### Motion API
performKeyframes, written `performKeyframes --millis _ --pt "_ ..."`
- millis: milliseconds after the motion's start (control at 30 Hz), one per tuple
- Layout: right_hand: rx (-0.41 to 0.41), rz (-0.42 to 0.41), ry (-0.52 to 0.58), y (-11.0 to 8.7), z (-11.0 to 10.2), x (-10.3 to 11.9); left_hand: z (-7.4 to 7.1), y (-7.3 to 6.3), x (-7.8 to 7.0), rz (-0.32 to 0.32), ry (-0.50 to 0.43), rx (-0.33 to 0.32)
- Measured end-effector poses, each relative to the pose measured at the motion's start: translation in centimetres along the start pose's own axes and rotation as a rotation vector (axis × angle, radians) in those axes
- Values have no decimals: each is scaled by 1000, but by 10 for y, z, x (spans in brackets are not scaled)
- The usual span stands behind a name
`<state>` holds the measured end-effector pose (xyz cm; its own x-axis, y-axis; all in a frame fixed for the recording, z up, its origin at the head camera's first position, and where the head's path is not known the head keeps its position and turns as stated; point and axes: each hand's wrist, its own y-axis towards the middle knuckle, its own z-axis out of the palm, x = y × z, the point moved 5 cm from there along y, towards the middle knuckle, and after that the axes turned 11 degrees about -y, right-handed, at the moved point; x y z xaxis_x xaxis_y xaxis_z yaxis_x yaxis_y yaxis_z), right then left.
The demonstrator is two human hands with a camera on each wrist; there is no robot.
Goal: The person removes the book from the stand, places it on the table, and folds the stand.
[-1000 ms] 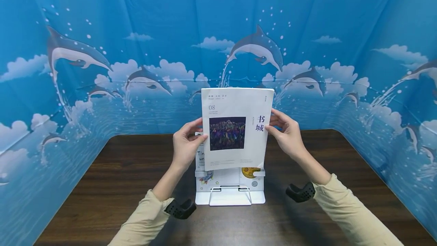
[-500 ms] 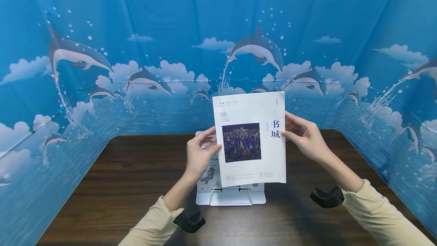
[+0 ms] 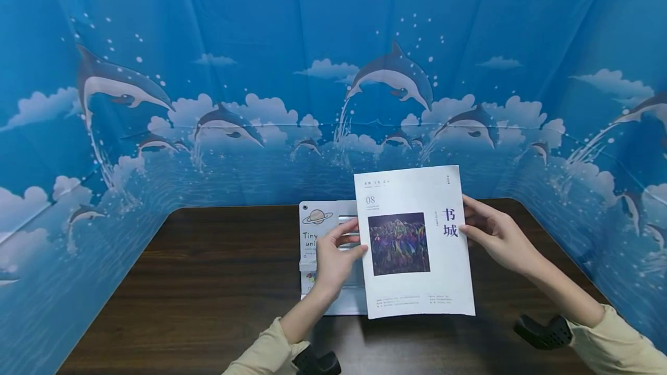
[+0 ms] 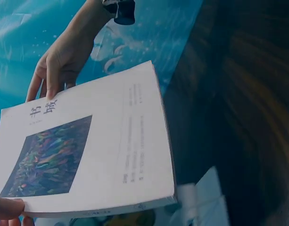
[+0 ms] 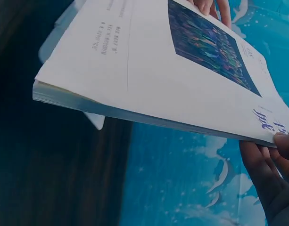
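Note:
A white magazine [image 3: 401, 195] with a dark, colourful mountain picture on its cover is held upright in the air, tilted slightly. My left hand [image 3: 336, 256] pinches its left edge, thumb on the cover and fingers behind. On the opposite edge my right hand [image 3: 497, 236] pinches it the same way, thumb beside the large purple characters. Behind the magazine stands a white book stand [image 3: 312, 227] printed with a ringed planet and lettering; its right part is hidden. In the right wrist view the page block [image 5: 135, 117] shows along the magazine's edge, closed.
The stand rests on a dark wooden table [image 3: 219, 271]. A blue curtain [image 3: 250, 28] printed with dolphins and clouds surrounds the table's back and sides. Black wrist mounts [image 3: 544, 331] sit at both cuffs.
Both hands have carried the magazine to the right, down and closer, away from in front of the book stand. More of the stand's left side now shows.

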<state>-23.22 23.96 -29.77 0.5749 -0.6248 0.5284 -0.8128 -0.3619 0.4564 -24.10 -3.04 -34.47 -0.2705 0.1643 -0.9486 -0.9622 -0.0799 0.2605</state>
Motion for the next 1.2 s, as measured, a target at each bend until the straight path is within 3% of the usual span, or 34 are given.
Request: performKeyframes --millis 233,467,767,1200 --pt "12 78 -30 -24 -7 -17 22 -13 15 -37 -18 19" --pt "45 216 -54 -45 -10 -40 42 -24 32 -96 -64 8" --pt "101 398 59 -67 -4 -61 54 -31 49 -223 -95 -19" --pt "187 579 41 -91 -1 -86 74 -51 72 -293 -103 -42"
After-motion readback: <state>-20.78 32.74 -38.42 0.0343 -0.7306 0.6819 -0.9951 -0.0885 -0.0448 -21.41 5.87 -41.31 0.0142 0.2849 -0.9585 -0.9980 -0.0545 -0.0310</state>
